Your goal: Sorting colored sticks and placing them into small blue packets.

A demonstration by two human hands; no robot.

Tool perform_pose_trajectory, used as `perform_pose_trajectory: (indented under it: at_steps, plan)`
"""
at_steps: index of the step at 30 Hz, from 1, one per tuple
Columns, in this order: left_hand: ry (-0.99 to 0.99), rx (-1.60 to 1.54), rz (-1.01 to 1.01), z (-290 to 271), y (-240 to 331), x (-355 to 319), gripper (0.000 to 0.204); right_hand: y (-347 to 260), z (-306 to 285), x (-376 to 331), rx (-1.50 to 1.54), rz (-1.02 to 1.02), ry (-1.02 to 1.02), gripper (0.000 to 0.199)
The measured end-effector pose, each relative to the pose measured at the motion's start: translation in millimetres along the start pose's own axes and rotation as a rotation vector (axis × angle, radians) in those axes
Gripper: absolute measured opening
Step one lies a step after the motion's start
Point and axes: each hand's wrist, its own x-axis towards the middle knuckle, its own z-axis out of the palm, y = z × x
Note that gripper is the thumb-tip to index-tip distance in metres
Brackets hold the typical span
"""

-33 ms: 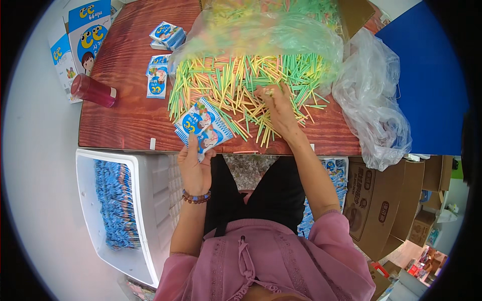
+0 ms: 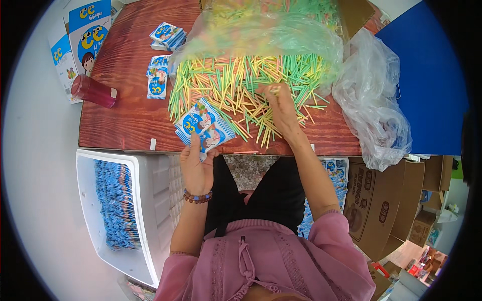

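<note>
My left hand (image 2: pixel 197 163) pinches the lower edge of a blue-and-white printed packet (image 2: pixel 203 125), held tilted over the table's near edge. A heap of thin pastel sticks (image 2: pixel 221 83) in yellow, green and pink spreads from a clear plastic bag (image 2: pixel 261 37). My right hand (image 2: pixel 282 108) is closed at the front of the heap. Short pale stick ends (image 2: pixel 275 89) show at its curled fingers; how many it holds is hidden. Left of the heap, more such packets (image 2: pixel 157 78) lie flat, and a small stack of packets (image 2: pixel 168 35) sits behind them.
A pink cup (image 2: pixel 95 91) lies near the table's left edge beside printed cartons (image 2: pixel 89 35). Crumpled clear plastic (image 2: pixel 371 95) hangs over the right edge. Below left stands a white foam box (image 2: pixel 143 200) of upright packets; brown cartons (image 2: pixel 374 200) stand below right.
My right hand's fingers have curled in more tightly, and the hand has shifted slightly. The packet in my left hand has moved a little to the right.
</note>
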Motion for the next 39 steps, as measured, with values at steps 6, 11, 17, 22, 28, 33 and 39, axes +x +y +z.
perform_pose_trajectory:
  at_steps: [6, 11, 17, 22, 28, 33, 39]
  plan:
    - [-0.143, -0.024, -0.037, 27, -11, 7, 0.019, -52, -16, 12, 1.263, 0.313, 0.426, 0.016]
    - [-0.116, -0.087, -0.067, 43, -31, 16, 0.022, -86, -7, 10, 1.586, 0.110, 0.461, 0.016]
    - [-0.098, -0.121, -0.075, 45, -32, 19, 0.020, -94, 3, 12, 1.601, 0.071, 0.443, 0.017]
    - [-0.013, -0.197, 0.002, 37, -24, 30, 0.019, -69, 4, 23, 1.138, 0.162, 0.444, 0.017]
    - [-0.038, -0.121, 0.006, 33, -24, 31, 0.018, -62, -1, 29, 1.173, 0.249, 0.468, 0.021]
    - [-0.068, -0.087, -0.035, 32, -33, 24, 0.019, -87, 9, 25, 1.377, 0.125, 0.648, 0.021]
    - [-0.132, -0.142, -0.042, 39, -33, 18, 0.019, -105, 13, 20, 1.267, 0.046, 0.631, 0.019]
